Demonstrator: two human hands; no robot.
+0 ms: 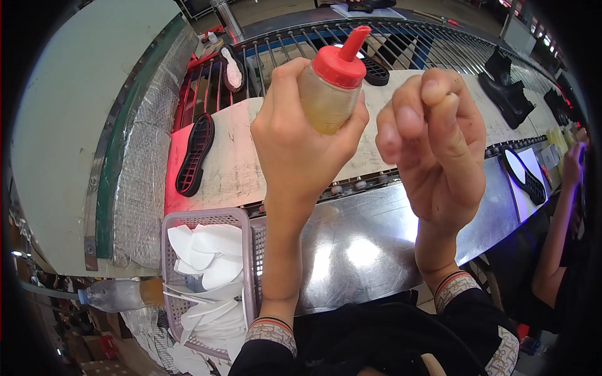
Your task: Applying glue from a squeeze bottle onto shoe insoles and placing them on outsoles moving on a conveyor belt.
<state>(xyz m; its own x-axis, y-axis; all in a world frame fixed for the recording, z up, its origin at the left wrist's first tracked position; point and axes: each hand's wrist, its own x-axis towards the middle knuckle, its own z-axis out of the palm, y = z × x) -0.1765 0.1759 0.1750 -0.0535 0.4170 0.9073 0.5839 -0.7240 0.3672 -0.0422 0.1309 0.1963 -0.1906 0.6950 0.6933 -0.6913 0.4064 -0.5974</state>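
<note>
My left hand (pixel 301 141) is raised in front of me and grips a squeeze bottle (pixel 332 91) of yellowish liquid with a red pointed cap. My right hand (pixel 436 147) is held up just to the right of the bottle, fingers curled and pinched together; whether anything is between the fingertips I cannot tell. Both hands hover above a shiny metal worktop (pixel 357 250) and a conveyor of metal rods (pixel 401 37).
A black shoe sole (pixel 195 153) lies on a worn board at the left. A pale basket (pixel 172 219) of white insoles stands at the lower left. Black shoes (pixel 505 94) sit on the conveyor at the right. Another person's arm (pixel 561 213) reaches in at the far right.
</note>
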